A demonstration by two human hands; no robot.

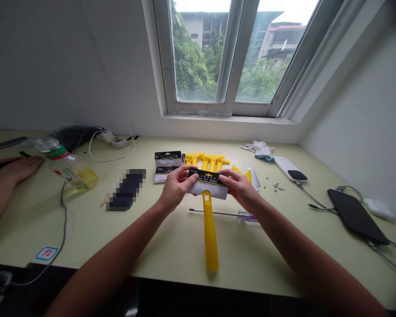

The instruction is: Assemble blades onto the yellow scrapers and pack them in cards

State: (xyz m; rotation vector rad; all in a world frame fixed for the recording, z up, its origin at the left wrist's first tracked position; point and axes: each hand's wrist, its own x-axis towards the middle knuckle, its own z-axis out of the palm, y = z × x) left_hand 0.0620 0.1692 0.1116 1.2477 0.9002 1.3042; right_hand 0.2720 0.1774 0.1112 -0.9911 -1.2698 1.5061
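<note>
Worktop (165, 264) spreading beneath scraper (211, 242); left hand (175, 187), right hand (242, 186) pinching scraper's card (206, 187); screwdriver (227, 214) lying under scraper, screws (276, 189) right of it.

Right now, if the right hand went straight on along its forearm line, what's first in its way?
Past the black-and-white package it holds, the right hand would probably meet the yellow tools behind; height is unclear, so it might pass over them.
</note>
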